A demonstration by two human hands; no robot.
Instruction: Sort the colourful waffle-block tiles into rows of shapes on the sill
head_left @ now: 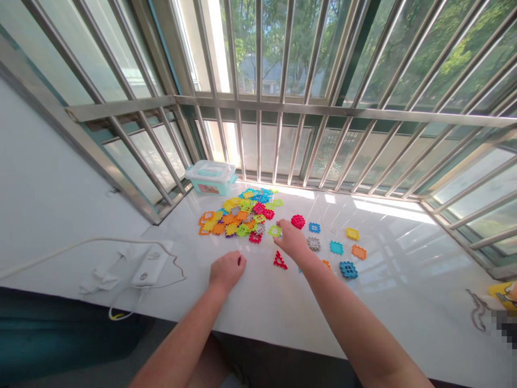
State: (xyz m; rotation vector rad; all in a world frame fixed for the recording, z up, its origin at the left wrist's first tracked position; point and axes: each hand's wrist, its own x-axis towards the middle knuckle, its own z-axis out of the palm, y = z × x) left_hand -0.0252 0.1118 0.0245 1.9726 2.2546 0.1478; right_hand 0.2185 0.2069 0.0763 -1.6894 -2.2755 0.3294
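My right hand reaches over the white table, its thumb and fingers closed around the edge of a lime-green square building tile. My left hand rests on the table as a loose fist, with nothing showing in it. Beyond both hands lies a heap of interlocking plastic tiles in orange, yellow, green, blue and red. Close to my right hand are a red triangle frame, a red round tile and a grey square tile. My right forearm partly covers an orange tile.
Spread out on the right are a blue tile stack, a turquoise tile, a yellow tile and an orange tile. A lidded plastic box stands by the window bars. At left lies a white power strip with cables.
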